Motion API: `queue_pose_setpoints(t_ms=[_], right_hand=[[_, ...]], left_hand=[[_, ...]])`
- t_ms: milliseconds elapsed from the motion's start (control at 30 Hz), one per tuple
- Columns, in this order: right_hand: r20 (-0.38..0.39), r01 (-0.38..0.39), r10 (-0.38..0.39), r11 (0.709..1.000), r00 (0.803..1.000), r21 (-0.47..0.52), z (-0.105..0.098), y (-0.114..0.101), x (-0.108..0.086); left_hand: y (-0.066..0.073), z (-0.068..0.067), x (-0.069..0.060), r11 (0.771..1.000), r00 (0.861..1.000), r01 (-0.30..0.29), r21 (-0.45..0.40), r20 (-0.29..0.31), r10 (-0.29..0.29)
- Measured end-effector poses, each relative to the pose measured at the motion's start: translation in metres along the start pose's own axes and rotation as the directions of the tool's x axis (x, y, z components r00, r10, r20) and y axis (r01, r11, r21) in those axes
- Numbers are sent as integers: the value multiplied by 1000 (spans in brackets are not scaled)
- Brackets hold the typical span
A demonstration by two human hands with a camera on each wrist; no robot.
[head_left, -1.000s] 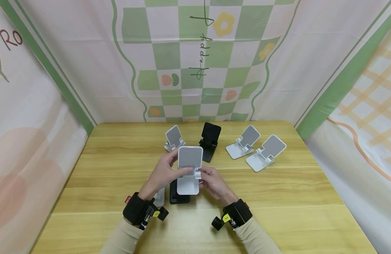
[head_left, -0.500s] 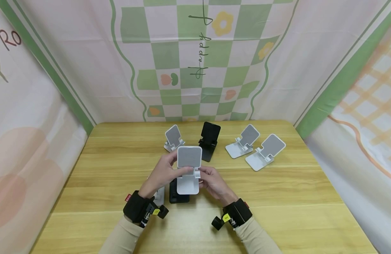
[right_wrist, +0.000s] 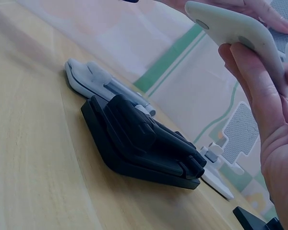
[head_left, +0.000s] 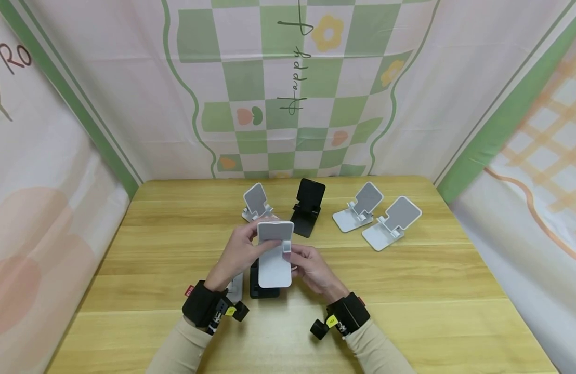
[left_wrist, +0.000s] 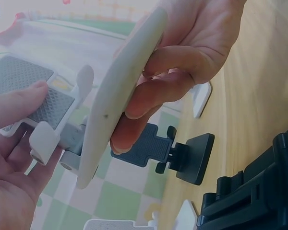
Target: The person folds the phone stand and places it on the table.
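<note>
Both hands hold a white phone stand (head_left: 275,267) with a grey pad, raised above the table. My left hand (head_left: 238,253) grips its upper panel; in the left wrist view the thumb lies on the textured pad (left_wrist: 52,104), the fingers behind. My right hand (head_left: 316,270) pinches the base from the right edge; its curled fingers press the underside (right_wrist: 230,24) in the right wrist view. The panel tilts over the base at the hinge. Below lie a folded black phone stand (head_left: 264,291) and a folded white one (head_left: 235,290), partly hidden by my left wrist.
Toward the back of the wooden table (head_left: 433,291) stand unfolded phone stands: a white one (head_left: 256,200) at left, a black one (head_left: 309,205), and two white ones, one (head_left: 358,210) behind the other (head_left: 392,223). A patterned curtain (head_left: 288,104) hangs behind.
The stand's upper panel has tipped, so its grey pad looks shorter from above and the base shows more. Both hands stay in nearly the same place.
</note>
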State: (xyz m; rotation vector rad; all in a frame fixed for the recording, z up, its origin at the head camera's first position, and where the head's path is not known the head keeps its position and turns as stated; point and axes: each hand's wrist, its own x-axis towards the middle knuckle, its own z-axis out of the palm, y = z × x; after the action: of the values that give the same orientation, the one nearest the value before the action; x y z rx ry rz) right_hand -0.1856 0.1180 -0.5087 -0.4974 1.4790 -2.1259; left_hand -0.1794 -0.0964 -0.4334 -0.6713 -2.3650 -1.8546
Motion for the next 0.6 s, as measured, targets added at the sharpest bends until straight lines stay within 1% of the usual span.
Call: queue_pose_setpoints(t_ms=[200, 367, 600], right_hand=[[23, 7, -7, 1000, 1000, 2, 1, 0, 0], [22, 6, -6, 1000, 1000, -10, 1, 0, 0], [13, 0, 1, 1000, 1000, -19, 1, 2, 1]], left_hand=[[-4, 1, 1, 1000, 1000, -19, 11, -22, 19], [-6, 2, 1, 999, 998, -36, 9, -42, 36], [-8, 4, 0, 999, 997, -42, 17, -70, 43]])
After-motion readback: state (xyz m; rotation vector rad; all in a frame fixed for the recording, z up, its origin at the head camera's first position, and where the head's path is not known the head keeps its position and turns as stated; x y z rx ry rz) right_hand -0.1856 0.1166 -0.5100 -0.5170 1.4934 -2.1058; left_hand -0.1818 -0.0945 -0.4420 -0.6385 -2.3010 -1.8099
